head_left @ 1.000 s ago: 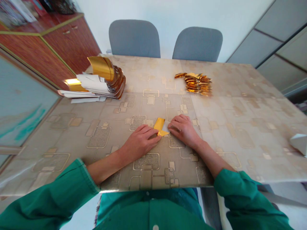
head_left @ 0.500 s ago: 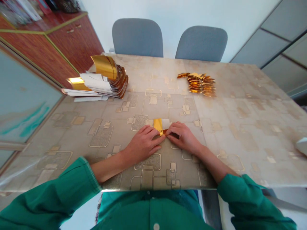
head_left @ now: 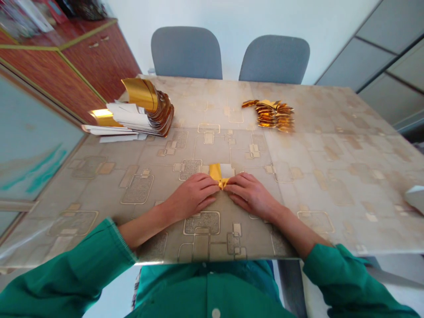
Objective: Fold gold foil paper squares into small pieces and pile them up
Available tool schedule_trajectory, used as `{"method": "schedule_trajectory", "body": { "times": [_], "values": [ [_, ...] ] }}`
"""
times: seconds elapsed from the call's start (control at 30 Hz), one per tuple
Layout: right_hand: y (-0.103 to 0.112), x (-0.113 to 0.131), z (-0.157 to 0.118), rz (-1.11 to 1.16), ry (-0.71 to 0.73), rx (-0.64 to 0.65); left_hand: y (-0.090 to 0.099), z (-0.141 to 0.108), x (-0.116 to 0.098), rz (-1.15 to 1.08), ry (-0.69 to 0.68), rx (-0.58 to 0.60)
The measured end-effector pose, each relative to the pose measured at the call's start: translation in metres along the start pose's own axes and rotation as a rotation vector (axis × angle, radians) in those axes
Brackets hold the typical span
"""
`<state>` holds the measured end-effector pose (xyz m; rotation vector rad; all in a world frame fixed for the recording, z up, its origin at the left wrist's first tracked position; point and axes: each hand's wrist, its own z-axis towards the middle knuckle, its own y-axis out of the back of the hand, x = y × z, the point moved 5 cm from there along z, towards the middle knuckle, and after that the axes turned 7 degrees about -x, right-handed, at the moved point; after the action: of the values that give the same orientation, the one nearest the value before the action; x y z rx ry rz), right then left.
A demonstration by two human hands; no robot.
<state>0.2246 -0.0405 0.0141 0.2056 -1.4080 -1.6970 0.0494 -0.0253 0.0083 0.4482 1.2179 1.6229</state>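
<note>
A small sheet of gold foil paper (head_left: 215,170) lies on the table in front of me, its near edge folded. Part of its pale side shows at the right. My left hand (head_left: 195,194) pinches the near left part of the sheet between thumb and fingers. On the other side my right hand (head_left: 250,194) grips the near right part. Both sets of fingertips almost meet at the fold and hide some of it.
At the back left of the table (head_left: 139,229) leans a stack of gold and white paper sheets (head_left: 132,117). Several folded gold foil pieces (head_left: 273,115) lie in a row at the back right. Two grey chairs (head_left: 187,53) stand behind the table. A white object (head_left: 415,198) is at the right edge.
My right fingers have come down over the near right part of the sheet, and the fold there now shows gold. More of the pale part is visible. The view has shifted slightly.
</note>
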Motion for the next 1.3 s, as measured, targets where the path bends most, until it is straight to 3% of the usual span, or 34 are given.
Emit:
{"method": "schedule_trajectory", "body": {
  "times": [0.43, 0.63, 0.77, 1.03, 1.3],
  "values": [
    [-0.003, 0.000, -0.002, -0.085, -0.002, 0.036, 0.003, 0.000, 0.003, 0.086, -0.120, -0.004],
    [0.000, -0.001, -0.001, -0.031, -0.020, 0.028, 0.012, -0.006, 0.025, 0.233, -0.042, -0.051],
    [-0.001, -0.001, -0.001, -0.045, -0.036, 0.046, 0.016, -0.009, 0.032, 0.315, -0.093, -0.058],
    [-0.003, -0.001, 0.001, -0.077, -0.042, 0.069, 0.013, -0.007, 0.014, 0.308, -0.186, -0.009],
    [-0.005, -0.001, 0.001, -0.098, -0.032, 0.084, 0.011, -0.006, 0.017, 0.236, -0.121, -0.049]
  ]
}}
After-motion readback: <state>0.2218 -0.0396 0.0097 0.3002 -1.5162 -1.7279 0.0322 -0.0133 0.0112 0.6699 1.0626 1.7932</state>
